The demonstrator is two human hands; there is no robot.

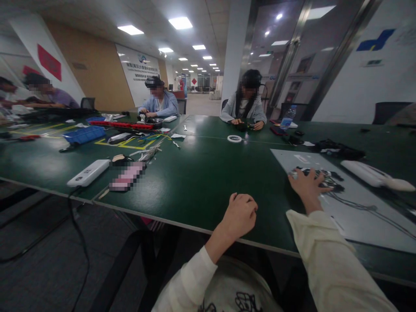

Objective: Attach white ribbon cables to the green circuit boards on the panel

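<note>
Observed right hand [307, 184] palm down over a tangle of dark and white parts [336, 177], fingers spread wide; cannot confirm any firm grip. Found the tangle lying on a grey board [364, 227] at the right of the green table [195, 182], with thin cables [352, 203] trailing rightward. Noted left hand [240, 212] at the table's near edge, fingers curled inward; cannot tell of anything held inside. Recorded a white elongated object [365, 173] just beside the board, and a white ring [234, 138] well ahead of the left hand.
</note>
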